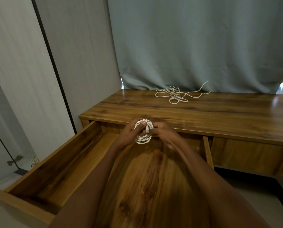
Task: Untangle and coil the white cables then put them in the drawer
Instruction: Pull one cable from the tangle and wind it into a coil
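**Coiled cable held over the open drawer, second cable loose on the desk**

Both hands meet above the pulled-out drawer (pixel 58 155), just in front of the wooden desk (pixel 203 112). The left hand (pixel 129 134) is closed around the left side of a coiled white cable (pixel 143 139), its thumb pressed across the upper loops. The right hand (pixel 163 134) is curled in from the other side — its fingertips pinch the cable's clear plug (pixel 147 129), which lies upright across the middle of the coil. The coil is a tight ring of several turns, held in the air over the far end of the drawer and not touching its floor.

Well apart from the hands, a second white cable (pixel 178 94) lies in a loose tangle on the desk's far edge — one loop of it rises against the grey-green curtain (pixel 186 46) behind. The drawer's wooden floor shows bare on the left.
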Demonstrator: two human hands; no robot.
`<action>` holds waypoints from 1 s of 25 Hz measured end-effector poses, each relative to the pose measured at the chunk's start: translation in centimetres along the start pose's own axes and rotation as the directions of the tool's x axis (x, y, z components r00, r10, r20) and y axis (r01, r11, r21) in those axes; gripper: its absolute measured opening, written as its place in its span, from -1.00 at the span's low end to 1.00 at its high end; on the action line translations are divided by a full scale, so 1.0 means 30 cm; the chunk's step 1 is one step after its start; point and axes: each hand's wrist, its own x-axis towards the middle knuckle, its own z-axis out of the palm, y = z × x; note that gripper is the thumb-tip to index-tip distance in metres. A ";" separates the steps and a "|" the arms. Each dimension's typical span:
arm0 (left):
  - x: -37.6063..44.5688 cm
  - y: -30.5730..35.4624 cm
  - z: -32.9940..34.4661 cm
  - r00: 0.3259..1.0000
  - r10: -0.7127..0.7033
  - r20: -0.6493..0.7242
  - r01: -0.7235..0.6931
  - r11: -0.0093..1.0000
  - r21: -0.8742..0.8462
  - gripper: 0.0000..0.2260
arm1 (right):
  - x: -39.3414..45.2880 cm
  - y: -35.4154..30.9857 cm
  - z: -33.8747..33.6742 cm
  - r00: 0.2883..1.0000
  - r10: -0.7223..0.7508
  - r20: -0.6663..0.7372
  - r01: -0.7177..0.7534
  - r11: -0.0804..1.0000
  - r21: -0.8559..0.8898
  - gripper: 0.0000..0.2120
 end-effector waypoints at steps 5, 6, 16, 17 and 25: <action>-0.006 -0.010 -0.026 0.989 -0.131 -0.062 0.124 0.987 -0.102 -0.65 | -0.010 0.013 0.039 0.970 -0.239 -0.051 0.215 0.933 -0.288 -0.76; -0.005 -0.003 -0.028 0.989 -0.131 -0.073 0.124 0.988 -0.092 -0.67 | -0.012 0.016 0.042 0.947 -0.306 -0.099 0.234 0.865 -0.445 -0.69; 0.013 0.053 0.031 0.986 -0.126 -0.110 0.144 0.975 0.171 -0.59 | -0.009 0.037 0.044 0.771 -0.632 -0.078 0.291 0.457 -0.840 -0.62; 0.011 0.055 0.030 0.987 -0.117 -0.108 0.135 0.975 0.179 -0.57 | -0.009 0.040 0.049 0.768 -0.634 -0.089 0.295 0.474 -0.830 -0.65; 0.029 0.068 0.040 0.969 -0.247 -0.016 0.231 0.877 0.422 -0.56 | -0.019 0.038 0.054 0.603 -0.789 -0.118 0.271 0.341 -0.900 -0.70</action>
